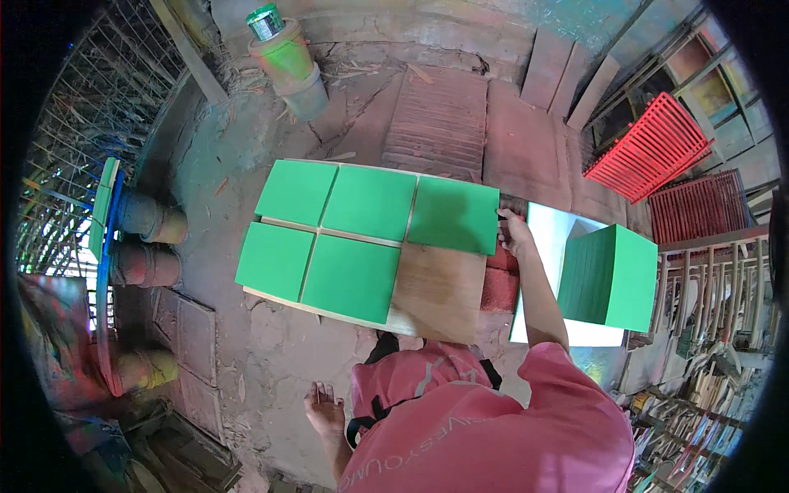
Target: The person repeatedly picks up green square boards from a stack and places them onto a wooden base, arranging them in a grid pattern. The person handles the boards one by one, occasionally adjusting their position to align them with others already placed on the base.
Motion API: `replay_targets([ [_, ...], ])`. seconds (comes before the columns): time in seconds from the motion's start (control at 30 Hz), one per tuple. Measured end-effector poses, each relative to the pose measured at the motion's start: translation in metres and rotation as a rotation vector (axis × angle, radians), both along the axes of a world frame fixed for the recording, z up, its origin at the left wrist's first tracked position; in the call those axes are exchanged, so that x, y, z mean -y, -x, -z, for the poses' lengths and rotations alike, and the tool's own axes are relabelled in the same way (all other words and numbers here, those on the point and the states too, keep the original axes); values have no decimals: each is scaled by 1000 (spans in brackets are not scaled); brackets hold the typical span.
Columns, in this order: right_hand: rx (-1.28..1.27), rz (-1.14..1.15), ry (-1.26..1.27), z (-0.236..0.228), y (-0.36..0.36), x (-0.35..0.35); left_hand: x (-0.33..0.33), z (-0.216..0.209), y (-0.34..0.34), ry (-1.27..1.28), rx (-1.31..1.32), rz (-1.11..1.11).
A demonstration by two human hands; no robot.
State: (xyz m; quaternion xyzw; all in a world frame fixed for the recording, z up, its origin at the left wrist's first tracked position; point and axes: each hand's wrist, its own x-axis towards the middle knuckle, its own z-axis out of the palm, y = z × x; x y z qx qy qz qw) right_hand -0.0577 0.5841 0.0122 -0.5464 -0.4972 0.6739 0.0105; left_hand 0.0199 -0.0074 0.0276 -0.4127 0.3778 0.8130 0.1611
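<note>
Green square panels lie in two rows on a pale wooden board [271, 295] in front of me. My right hand [514, 232] reaches to the right edge of the far-right green panel [454, 215], its fingers bent around that edge. Beside that panel, nearer to me, is a bare brown wooden square [437, 292]. The near-middle green panel [351, 278] lies to its left. Low by my side hangs my left hand [326, 410], fingers apart and holding nothing.
A tall stack of green panels [610, 275] stands on a white board [538, 226] at right. Red slatted racks [649, 148] lean farther back. Stacked buckets [289, 59] stand at the far wall. At left, a blue-edged plank [104, 271] rests by several paint-stained containers.
</note>
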Motion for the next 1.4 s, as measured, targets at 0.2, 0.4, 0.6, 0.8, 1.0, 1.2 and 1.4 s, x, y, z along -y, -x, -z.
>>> replay_targets([
  [0.2, 143, -31, -125, -11, 5, 10, 8, 11, -5, -27, -13, 7],
  [0.4, 111, -3, -142, -14, 9, 11, 8, 11, -5, -25, -15, 15],
  [0.6, 44, 82, -221, -2, 8, 10, 11, 17, -3, -24, -8, 6],
  [0.8, 63, 141, -240, 5, 5, 8, 12, 21, -2, -8, 13, 33],
  [1.0, -33, 198, -254, -3, 7, 16, 19, 29, 3, 20, 47, 52],
  [1.2, 118, 159, -459, -2, -5, 16, 28, 36, 9, 21, 80, 90],
  [1.4, 217, 168, -866, -53, -69, 76, 28, 55, 25, 46, 75, 298],
])
